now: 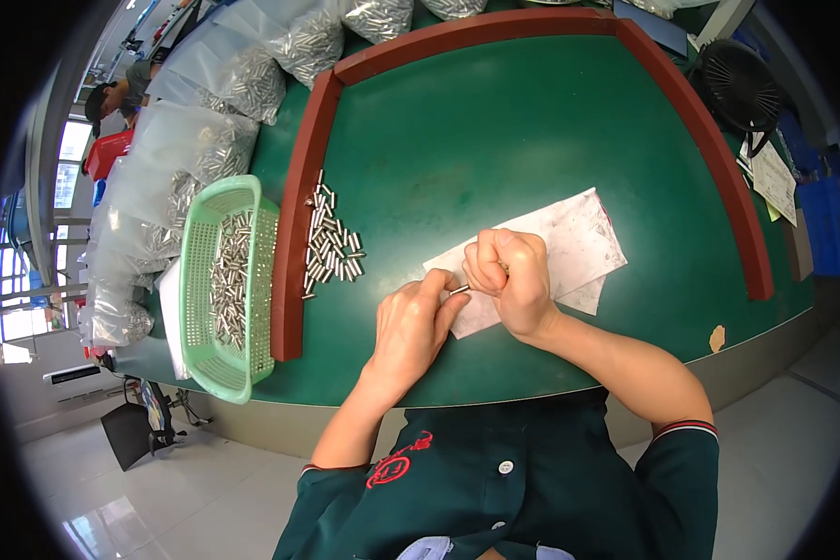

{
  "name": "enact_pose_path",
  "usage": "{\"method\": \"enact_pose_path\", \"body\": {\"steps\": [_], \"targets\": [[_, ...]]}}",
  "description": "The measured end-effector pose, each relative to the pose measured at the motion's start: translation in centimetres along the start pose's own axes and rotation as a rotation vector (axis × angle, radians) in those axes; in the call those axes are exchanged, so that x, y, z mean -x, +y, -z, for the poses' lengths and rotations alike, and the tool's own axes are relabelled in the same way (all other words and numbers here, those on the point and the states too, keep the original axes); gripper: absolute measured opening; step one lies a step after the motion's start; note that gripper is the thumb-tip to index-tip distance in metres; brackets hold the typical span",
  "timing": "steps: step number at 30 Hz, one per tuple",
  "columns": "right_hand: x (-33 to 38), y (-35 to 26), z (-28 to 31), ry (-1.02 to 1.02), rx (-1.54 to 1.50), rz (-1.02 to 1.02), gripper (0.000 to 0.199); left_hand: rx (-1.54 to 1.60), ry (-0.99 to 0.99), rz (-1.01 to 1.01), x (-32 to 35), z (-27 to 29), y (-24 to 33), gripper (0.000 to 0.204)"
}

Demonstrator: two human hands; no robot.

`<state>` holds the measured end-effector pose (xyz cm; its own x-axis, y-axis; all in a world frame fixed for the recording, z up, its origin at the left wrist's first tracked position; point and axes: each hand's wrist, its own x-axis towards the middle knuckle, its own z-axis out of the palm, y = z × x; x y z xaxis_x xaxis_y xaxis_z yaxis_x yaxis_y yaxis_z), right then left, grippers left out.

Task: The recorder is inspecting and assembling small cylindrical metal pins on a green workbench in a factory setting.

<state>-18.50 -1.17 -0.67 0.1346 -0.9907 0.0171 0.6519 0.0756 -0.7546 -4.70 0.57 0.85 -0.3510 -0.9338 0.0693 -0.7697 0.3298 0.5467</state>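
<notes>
Between the thumb and forefinger of my left hand is a small silver metal pin, held at a slant. My right hand is closed in a fist just to the right of the pin's end. What its curled fingers hold, if anything, is hidden. Both hands are over a smudged white cloth or paper sheet spread on the green table. Left of them, several loose metal pins lie in a heap against a red-brown bar.
A red-brown raised border runs round the work area. Outside it on the left stands a light green basket of metal pins. Clear bags of metal parts line the far left. A black fan stands far right; another person is far left.
</notes>
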Motion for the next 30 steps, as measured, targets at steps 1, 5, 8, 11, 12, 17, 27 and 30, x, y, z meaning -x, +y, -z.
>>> {"method": "enact_pose_path", "body": {"steps": [1,5,8,11,12,17,27,30], "targets": [[0.0,0.0,-0.1,-0.006,0.0,0.012,0.036,0.031,-0.052,0.016,-0.1,0.2,0.0,0.014],[-0.1,0.0,0.2,-0.033,0.003,0.027,0.04,0.399,-0.158,0.196,-0.6,1.3,-0.3,0.009],[-0.2,-0.2,0.4,-0.043,-0.069,-0.003,0.037,1.314,-0.168,0.366,-1.0,1.5,-1.9,0.01],[-0.3,-0.2,0.4,-0.053,-0.096,-0.029,0.038,1.733,-0.142,0.417,-1.3,1.5,-3.4,0.014],[-0.3,-0.2,0.2,-0.033,-0.1,-0.033,0.038,1.748,-0.114,0.418,-1.4,1.5,-3.6,0.013],[-0.4,-0.1,0.3,-0.022,-0.14,-0.045,0.04,1.713,-0.034,0.491,-1.2,1.4,-3.6,0.025],[-0.5,0.0,0.4,-0.008,-0.148,-0.053,0.041,1.667,-0.043,0.412,-0.8,0.8,-3.8,0.02],[-0.5,-0.2,0.3,-0.007,-0.147,-0.052,0.04,1.667,-0.028,0.386,-0.8,0.7,-3.6,0.017]]}}
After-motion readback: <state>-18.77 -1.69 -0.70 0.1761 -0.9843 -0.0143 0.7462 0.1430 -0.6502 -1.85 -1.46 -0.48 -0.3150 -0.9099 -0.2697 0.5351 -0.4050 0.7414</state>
